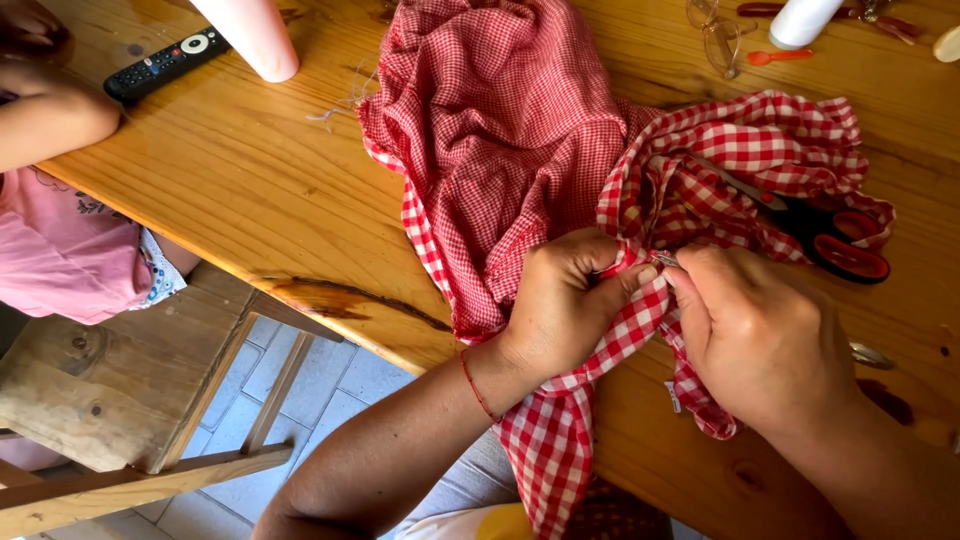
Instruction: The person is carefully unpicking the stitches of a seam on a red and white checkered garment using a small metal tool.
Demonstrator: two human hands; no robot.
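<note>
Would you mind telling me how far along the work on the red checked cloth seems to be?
Done: cannot tell; no finished part shows. In hand: the left hand pinches the red checked cloth while the right hand works a small metal tool at its edge. Left: most cloth lies bunched; scissors rest on it.

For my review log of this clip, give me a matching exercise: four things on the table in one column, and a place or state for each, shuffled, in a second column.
Things:
1. red checked cloth
2. scissors
3. remote control
4. eyeglasses

Places or states:
A. at the far left edge of the table
B. pinched between left hand and right hand
C. lying on the cloth, right of the hands
D. at the far edge, beside a white cylinder

Pairs: 1-B, 2-C, 3-A, 4-D
</note>
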